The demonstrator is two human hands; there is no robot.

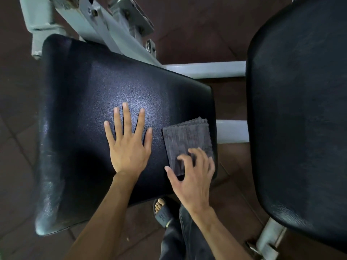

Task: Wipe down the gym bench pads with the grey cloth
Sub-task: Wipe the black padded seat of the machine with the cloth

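A wide black bench pad (90, 94) fills the left and middle of the view. A folded grey cloth (185, 136) lies flat on its right part, near the pad's right edge. My left hand (129, 143) rests flat on the pad just left of the cloth, fingers spread and straight. My right hand (193, 177) hovers over the cloth's near end with fingers loosely curled; the fingertips touch or nearly touch the cloth, and I cannot tell which. A second black pad (300, 109) runs along the right side.
White metal frame tubes (204, 68) link the two pads, and more frame parts (112, 29) stand at the top left. The floor (187, 34) is dark brown tile. My foot in a black sandal (163, 209) stands below the near edge of the pad.
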